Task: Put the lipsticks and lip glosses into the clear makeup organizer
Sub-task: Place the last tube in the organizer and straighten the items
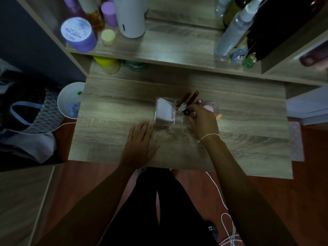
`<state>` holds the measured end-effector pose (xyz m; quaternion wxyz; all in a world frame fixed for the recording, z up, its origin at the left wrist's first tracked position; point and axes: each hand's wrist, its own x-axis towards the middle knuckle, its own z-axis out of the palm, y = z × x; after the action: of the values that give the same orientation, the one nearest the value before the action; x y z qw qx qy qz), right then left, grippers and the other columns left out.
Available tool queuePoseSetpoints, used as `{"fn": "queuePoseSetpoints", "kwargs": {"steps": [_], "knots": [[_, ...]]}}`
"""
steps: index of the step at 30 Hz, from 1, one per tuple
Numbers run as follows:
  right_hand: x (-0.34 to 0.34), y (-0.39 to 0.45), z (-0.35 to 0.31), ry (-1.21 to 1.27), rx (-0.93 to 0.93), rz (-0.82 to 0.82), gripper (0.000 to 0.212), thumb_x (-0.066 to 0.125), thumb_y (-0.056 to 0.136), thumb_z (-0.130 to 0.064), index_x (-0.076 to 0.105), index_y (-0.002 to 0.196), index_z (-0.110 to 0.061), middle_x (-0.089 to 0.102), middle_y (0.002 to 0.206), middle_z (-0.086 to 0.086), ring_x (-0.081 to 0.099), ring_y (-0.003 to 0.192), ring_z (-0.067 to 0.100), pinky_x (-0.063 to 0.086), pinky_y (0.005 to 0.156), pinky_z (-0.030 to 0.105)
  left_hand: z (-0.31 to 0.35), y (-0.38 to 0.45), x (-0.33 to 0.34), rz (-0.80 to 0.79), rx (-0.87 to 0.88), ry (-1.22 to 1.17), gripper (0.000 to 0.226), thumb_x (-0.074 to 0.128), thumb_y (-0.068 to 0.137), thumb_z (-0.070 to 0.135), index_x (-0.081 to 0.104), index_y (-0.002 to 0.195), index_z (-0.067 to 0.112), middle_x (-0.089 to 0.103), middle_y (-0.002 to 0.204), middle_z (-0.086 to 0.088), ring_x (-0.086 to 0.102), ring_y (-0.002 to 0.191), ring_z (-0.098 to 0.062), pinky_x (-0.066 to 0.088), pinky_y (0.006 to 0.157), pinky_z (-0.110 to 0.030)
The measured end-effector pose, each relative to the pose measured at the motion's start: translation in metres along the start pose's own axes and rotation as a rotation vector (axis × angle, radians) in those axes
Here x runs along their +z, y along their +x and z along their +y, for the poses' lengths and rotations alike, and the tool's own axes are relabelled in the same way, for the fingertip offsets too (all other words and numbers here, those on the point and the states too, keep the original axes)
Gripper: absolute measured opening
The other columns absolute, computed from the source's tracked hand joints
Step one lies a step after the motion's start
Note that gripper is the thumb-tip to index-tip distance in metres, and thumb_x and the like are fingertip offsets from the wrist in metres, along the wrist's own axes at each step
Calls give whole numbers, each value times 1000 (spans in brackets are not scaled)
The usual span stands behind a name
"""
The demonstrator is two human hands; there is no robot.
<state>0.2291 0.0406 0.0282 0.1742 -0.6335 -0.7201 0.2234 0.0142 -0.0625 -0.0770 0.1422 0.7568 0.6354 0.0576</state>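
Note:
The clear makeup organizer stands in the middle of the wooden desk. A white box fills its left compartment. Two dark red lip glosses stand tilted in the middle compartment, and a red lipstick stands just right of them. My right hand reaches over the organizer, its fingertips pinched on a small black-capped lipstick at the middle compartment. My left hand lies flat on the desk, fingers apart, just left of the organizer.
A pink sponge and an orange one sit at the organizer's right end. The shelf behind holds bottles, jars and a white canister. A white bin stands left of the desk. A white cord trails near my legs.

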Motion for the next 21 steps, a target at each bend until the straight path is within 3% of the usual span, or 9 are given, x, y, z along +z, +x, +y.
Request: {"fn": "queuePoseSetpoints", "kwargs": {"steps": [4, 11, 17, 21], "knots": [[0, 2, 3, -30, 1, -22, 23, 70, 78, -3, 68, 100, -9, 69, 89, 19, 63, 84, 34, 46, 70, 32, 0, 0, -1, -8, 1, 3, 72, 36, 91, 56, 26, 146, 11, 29, 154, -16, 18, 145, -26, 14, 118, -49], [-1, 5, 3, -34, 14, -30, 28, 70, 77, -2, 68, 103, -11, 68, 89, 19, 65, 78, 32, 52, 71, 35, 3, 0, -5, 13, 10, 13, 71, 38, 91, 54, 31, 144, 8, 32, 153, -17, 21, 145, -28, 18, 117, -51], [-12, 4, 2, -12, 58, -67, 32, 64, 81, -8, 64, 112, -18, 65, 96, 16, 63, 87, 32, 56, 77, 41, 4, 0, -11, -7, 23, -9, 71, 39, 90, 53, 31, 144, 7, 32, 152, -18, 24, 144, -30, 20, 116, -53], [-32, 1, -2, 33, 51, 37, 24, 65, 83, -19, 65, 106, -23, 71, 90, 3, 65, 76, 21, 55, 73, 37, 8, 1, -21, 139, -61, -304, 65, 44, 88, 42, 40, 136, -1, 44, 143, -24, 39, 135, -35, 30, 111, -56]]}}
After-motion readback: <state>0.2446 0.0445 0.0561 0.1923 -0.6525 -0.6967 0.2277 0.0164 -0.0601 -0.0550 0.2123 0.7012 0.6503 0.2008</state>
